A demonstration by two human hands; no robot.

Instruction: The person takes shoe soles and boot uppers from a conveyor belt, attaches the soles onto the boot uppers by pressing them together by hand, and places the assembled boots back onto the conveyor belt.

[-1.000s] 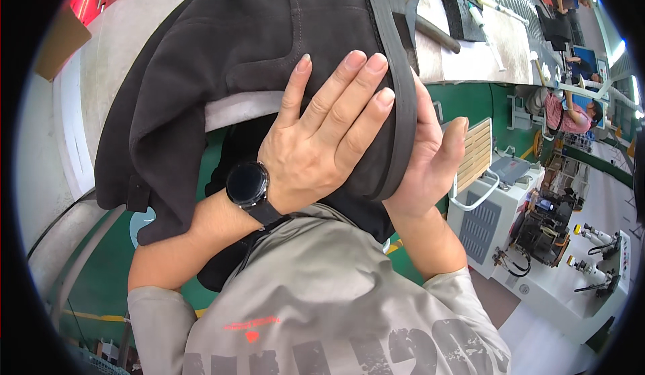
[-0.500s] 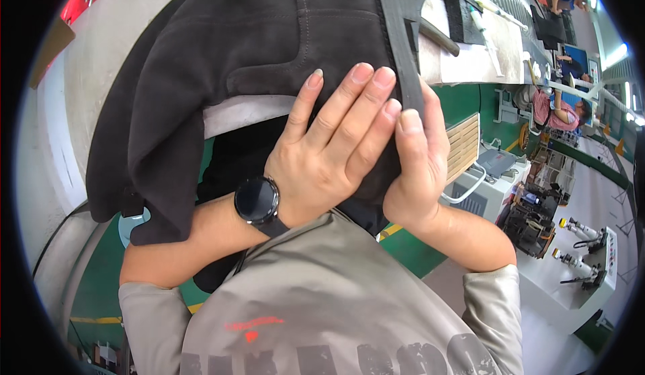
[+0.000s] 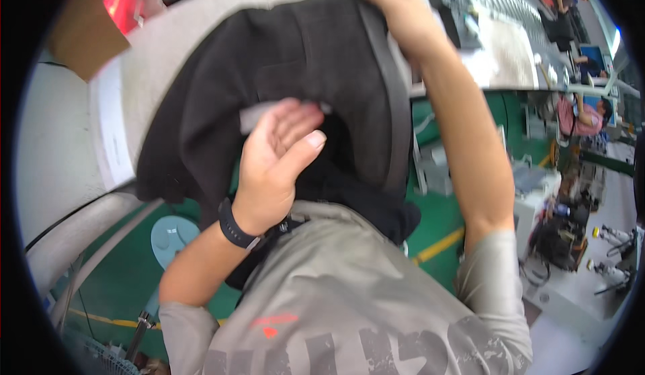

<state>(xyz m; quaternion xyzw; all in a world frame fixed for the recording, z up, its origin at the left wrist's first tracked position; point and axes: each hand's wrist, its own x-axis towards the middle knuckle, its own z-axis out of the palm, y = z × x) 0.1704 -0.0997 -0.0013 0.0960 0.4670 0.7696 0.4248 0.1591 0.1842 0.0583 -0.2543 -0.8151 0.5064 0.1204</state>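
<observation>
A dark grey, suede-like fabric cover (image 3: 316,46) with stitched seams lies draped over the pale table's near edge. A smooth dark strip (image 3: 390,99) runs along its right side. At the far end of that strip, my right hand (image 3: 410,22) is closed over the cover's edge, its thumb hidden. My left hand (image 3: 272,153) is raised above the cover's curved near opening, palm partly turned up, fingers apart and somewhat blurred. It holds nothing. A dark watch strap (image 3: 235,227) circles my left wrist.
The pale table (image 3: 151,59) carries a brown cardboard piece (image 3: 87,29) at left and dark tools (image 3: 457,9) at far right. A light-blue round stool seat (image 3: 173,237) stands low left. Equipment benches (image 3: 537,200) and a seated person (image 3: 584,116) are at right.
My hands have parted: the right one reached far along the strip, the left lifted off the cover and turned its palm up. The whole view has shifted, showing more of the table's far side.
</observation>
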